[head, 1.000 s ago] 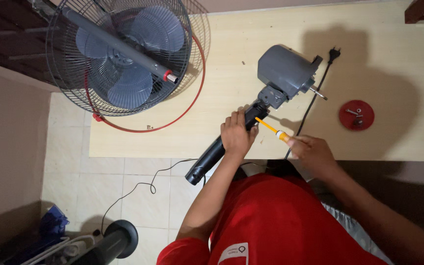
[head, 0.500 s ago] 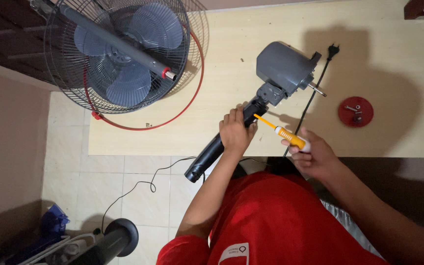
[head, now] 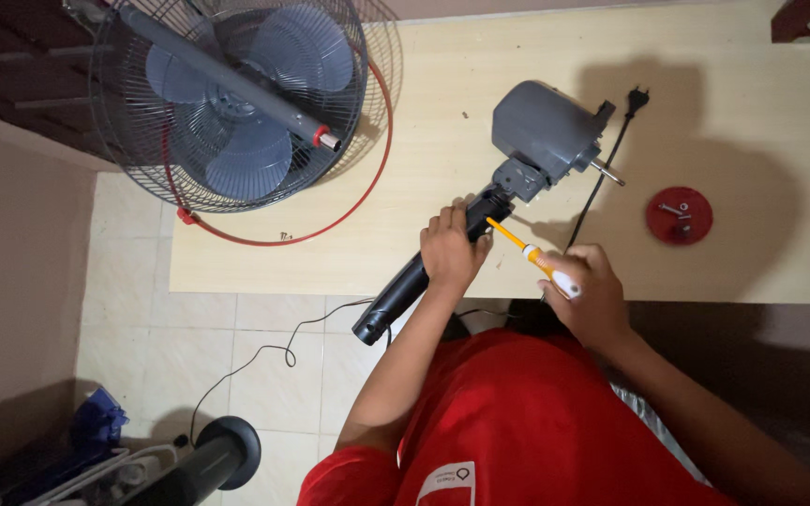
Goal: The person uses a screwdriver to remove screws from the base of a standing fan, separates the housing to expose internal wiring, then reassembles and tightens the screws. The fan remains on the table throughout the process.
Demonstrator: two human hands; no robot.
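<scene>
A grey fan motor housing (head: pixel 547 131) lies on the pale wooden table (head: pixel 442 131), joined to a black neck tube (head: pixel 396 300) that juts past the table's front edge. My left hand (head: pixel 450 251) grips that tube just below the joint. My right hand (head: pixel 587 295) holds a screwdriver with a yellow shaft and white handle (head: pixel 532 255); its tip points at the joint beside my left hand's fingers. The motor shaft (head: pixel 608 172) sticks out to the right.
A wire fan cage with blue blades and a grey pole across it (head: pixel 236 103) overhangs the table's left end. A red round cap with screws (head: pixel 679 215) lies at right. A black power cord and plug (head: pixel 616 141) runs beside the motor. A round black base (head: pixel 227 450) stands on the tiled floor.
My right hand has drawn back slightly with the screwdriver, its tip still at the joint. My left hand stays on the tube.
</scene>
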